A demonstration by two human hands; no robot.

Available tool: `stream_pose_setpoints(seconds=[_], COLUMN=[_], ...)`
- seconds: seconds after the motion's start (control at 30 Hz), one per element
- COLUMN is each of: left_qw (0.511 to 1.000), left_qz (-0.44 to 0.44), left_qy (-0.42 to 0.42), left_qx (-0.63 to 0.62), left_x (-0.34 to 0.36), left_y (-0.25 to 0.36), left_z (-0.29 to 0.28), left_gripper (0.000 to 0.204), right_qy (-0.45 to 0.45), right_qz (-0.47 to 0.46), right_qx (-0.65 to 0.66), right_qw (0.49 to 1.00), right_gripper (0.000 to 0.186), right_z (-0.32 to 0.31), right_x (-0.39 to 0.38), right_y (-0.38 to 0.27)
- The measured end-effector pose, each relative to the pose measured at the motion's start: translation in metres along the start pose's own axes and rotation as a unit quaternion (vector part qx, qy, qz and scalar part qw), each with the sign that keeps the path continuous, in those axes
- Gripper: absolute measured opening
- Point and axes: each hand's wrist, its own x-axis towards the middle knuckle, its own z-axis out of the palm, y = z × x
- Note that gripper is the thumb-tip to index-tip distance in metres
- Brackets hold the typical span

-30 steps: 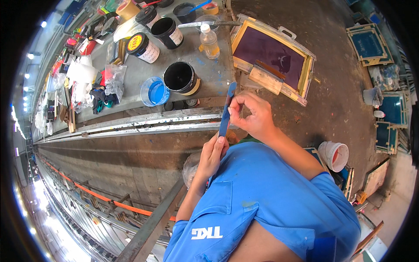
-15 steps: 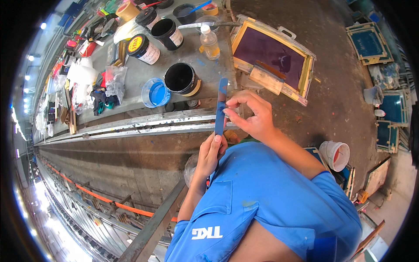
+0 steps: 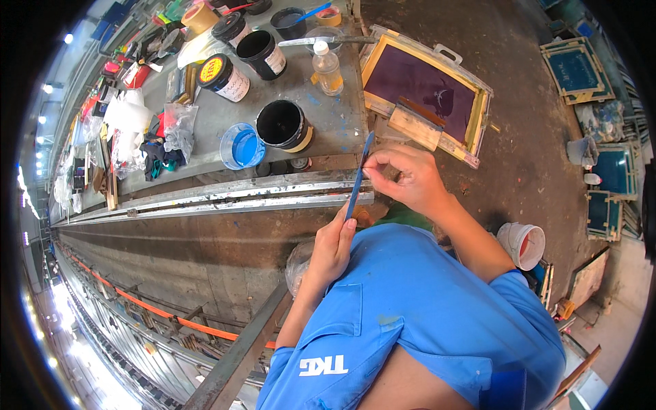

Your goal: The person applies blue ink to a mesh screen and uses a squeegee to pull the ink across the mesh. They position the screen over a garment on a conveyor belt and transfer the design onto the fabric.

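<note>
Blue strip [image 3: 359, 178], gripped low by left hand [image 3: 333, 246], has turned edge-on, masking the work at its face; right hand [image 3: 413, 179] curls alongside, grip unclear.

Blue strip [image 3: 358, 180]: long, narrow, flat, turned nearly edge-on
Upper end [image 3: 369, 141]: leaning slightly right
Lower end [image 3: 352, 209]: gripped in left hand [image 3: 333, 244]

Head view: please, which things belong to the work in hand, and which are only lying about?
In use:
- blue strip, held by left hand
- right hand, fingertips beside strip

Apparently lying about:
- wooden squeegee
- screen-printing frame
- capped bottle
- white bucket
</note>
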Motion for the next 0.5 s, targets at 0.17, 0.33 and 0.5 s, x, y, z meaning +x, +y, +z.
stream_pose_setpoints(seconds=[0.17, 0.33, 0.5], left_qw=[0.997, 0.993, 0.991], left_qz=[-0.05, -0.079, -0.089], left_qy=[0.009, -0.006, -0.01], left_qx=[-0.058, -0.083, -0.103], left_x=[-0.002, 0.0, 0.0], left_y=[-0.001, 0.003, -0.001], left_z=[0.004, -0.001, 0.0], left_gripper=[0.046, 0.037, 0.041], right_qy=[0.002, 0.048, 0.044], right_qz=[0.011, -0.024, -0.047], right_qx=[0.008, -0.01, -0.015], right_qw=[1.0, 0.999, 0.998], right_gripper=[0.015, 0.018, 0.021], right_z=[0.006, 0.015, 0.015], right_x=[-0.004, -0.004, -0.005], right_y=[0.002, 0.003, 0.006])
